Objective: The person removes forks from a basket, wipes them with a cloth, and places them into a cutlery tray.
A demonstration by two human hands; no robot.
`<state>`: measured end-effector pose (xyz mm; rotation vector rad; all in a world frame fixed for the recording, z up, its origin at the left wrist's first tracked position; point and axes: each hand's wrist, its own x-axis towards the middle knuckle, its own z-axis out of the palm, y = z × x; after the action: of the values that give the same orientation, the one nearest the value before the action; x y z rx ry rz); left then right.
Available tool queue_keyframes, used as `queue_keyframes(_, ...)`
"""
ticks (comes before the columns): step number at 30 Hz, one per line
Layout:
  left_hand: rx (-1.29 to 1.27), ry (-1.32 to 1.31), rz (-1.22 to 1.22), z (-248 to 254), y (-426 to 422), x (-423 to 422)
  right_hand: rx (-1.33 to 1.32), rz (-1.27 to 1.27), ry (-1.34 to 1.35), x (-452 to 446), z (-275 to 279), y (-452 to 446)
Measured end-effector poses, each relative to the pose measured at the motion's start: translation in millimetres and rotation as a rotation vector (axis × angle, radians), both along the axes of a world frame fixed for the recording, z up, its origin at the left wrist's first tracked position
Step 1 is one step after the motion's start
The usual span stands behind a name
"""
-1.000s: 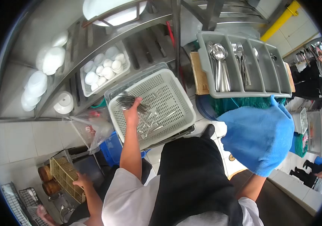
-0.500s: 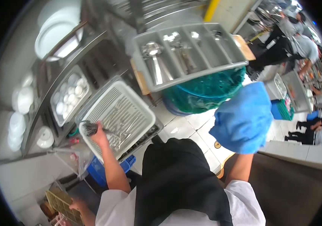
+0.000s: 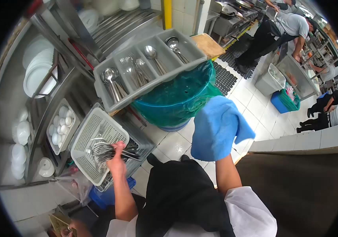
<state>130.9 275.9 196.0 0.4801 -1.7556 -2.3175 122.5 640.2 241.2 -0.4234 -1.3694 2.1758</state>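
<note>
My left hand (image 3: 117, 160) is closed round a bunch of forks (image 3: 102, 150), their tines fanning to the left and handles to the right. It holds them over a pale perforated plastic basket (image 3: 83, 138). A blue cloth (image 3: 216, 128) is draped over my right hand, which holds it up; the fingers are hidden inside. Ahead lies a grey cutlery tray (image 3: 137, 49) with compartments. Spoons (image 3: 111, 81) lie in its left one, forks (image 3: 137, 71) in the second, more spoons (image 3: 155, 58) in the third and ladle-like spoons (image 3: 177, 49) in the last.
A bin with a green liner (image 3: 177, 98) stands under the tray. At the left are stacked white plates (image 3: 40, 75) and a crate of white cups (image 3: 61, 125). Co-workers (image 3: 279, 35) stand at the right. Another person's hand (image 3: 78, 229) shows at the lower left.
My left hand has gathered the forks into a bunch and lifted them above the basket. The view has turned right, so the tray appears farther left. The cloth stays over my right hand.
</note>
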Motion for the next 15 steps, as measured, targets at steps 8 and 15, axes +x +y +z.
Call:
queue_keyframes(8, 0.223, -0.079, -0.249, 29, 173, 21, 0.051, 0.478, 0.048, 39, -19, -57)
queue_keyframes(15, 0.406, -0.395, -0.397, 61, 199, 12, 0.482, 0.719, 0.024, 43, -30, -25)
